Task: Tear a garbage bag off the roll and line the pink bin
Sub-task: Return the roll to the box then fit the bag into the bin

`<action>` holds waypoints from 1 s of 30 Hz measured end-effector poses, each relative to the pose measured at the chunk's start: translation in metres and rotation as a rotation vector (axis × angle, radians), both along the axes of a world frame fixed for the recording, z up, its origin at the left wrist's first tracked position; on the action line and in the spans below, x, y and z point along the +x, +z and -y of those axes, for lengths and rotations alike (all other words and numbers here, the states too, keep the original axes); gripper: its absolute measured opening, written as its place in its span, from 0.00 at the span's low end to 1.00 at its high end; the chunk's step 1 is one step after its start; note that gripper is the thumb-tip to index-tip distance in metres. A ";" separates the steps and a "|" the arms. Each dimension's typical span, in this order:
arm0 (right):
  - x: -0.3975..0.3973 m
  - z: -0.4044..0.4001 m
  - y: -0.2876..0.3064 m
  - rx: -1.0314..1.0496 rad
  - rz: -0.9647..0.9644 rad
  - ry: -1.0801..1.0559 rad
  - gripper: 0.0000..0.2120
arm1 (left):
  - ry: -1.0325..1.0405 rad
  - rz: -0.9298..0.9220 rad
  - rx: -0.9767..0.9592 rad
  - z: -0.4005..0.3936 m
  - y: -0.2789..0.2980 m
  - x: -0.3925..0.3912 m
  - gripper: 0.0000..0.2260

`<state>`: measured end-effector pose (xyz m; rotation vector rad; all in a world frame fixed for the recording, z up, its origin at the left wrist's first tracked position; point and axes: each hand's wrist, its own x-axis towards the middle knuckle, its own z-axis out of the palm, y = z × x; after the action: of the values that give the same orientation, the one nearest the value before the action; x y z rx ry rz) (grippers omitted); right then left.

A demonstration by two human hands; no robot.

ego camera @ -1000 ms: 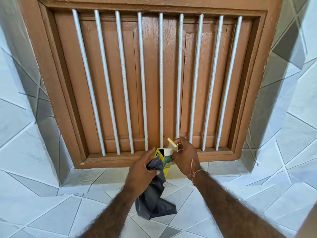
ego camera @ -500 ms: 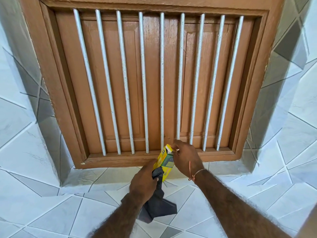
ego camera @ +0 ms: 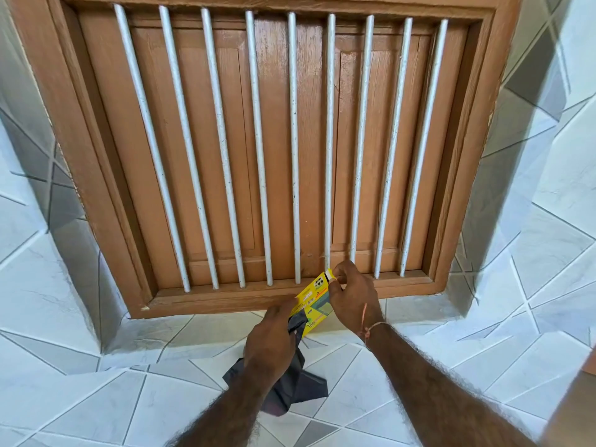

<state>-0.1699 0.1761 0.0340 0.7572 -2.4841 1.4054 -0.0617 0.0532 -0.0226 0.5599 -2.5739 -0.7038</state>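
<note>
- We are seeing the dark grey garbage bag [ego camera: 292, 387] hanging crumpled below the left hand [ego camera: 269, 345], in front of the tiled wall [ego camera: 96, 398].
- The left grip is closing around the bag's upper part, fingers curled tight on it.
- The right hand [ego camera: 353, 300] is holding the yellow box [ego camera: 311, 301] tilted, fingertips pinching its top flap.
- Box and bag are touching at the box's lower end.
- Behind them a wooden shuttered window [ego camera: 258, 140] with white bars [ego camera: 292, 150] is filling the view.

A yellow-and-green box [ego camera: 314, 301], dark grey bag [ego camera: 292, 383], brown wooden shutter [ego camera: 225, 140] with white bars [ego camera: 292, 150].
</note>
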 end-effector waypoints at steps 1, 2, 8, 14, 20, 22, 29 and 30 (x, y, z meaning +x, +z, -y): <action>-0.001 -0.001 -0.001 -0.001 0.002 -0.005 0.03 | -0.005 0.000 -0.004 0.000 0.000 0.000 0.26; -0.002 -0.001 -0.002 -0.002 0.006 -0.008 0.04 | -0.009 0.003 -0.006 0.000 -0.001 -0.001 0.26; -0.006 -0.005 -0.009 -0.068 0.052 0.005 0.05 | -0.006 0.009 -0.017 0.000 -0.004 -0.004 0.26; -0.010 -0.005 -0.016 -0.144 0.126 -0.083 0.02 | 0.009 0.040 -0.070 0.000 -0.006 -0.006 0.25; -0.011 -0.003 -0.017 -0.184 0.185 -0.088 0.04 | 0.031 0.044 -0.084 -0.001 -0.007 -0.007 0.25; -0.010 -0.003 -0.017 -0.192 0.192 -0.084 0.05 | 0.028 0.044 -0.090 0.000 -0.007 -0.008 0.25; -0.011 0.002 -0.031 -0.318 0.218 -0.039 0.05 | 0.029 0.061 -0.106 0.000 -0.007 -0.009 0.25; -0.009 0.003 -0.035 -0.340 0.220 -0.019 0.05 | 0.026 0.060 -0.103 0.000 -0.007 -0.009 0.25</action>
<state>-0.1793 0.1735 -0.0006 0.5314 -2.2957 1.9285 -0.0710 0.0527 -0.0293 0.5883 -2.6357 -0.5505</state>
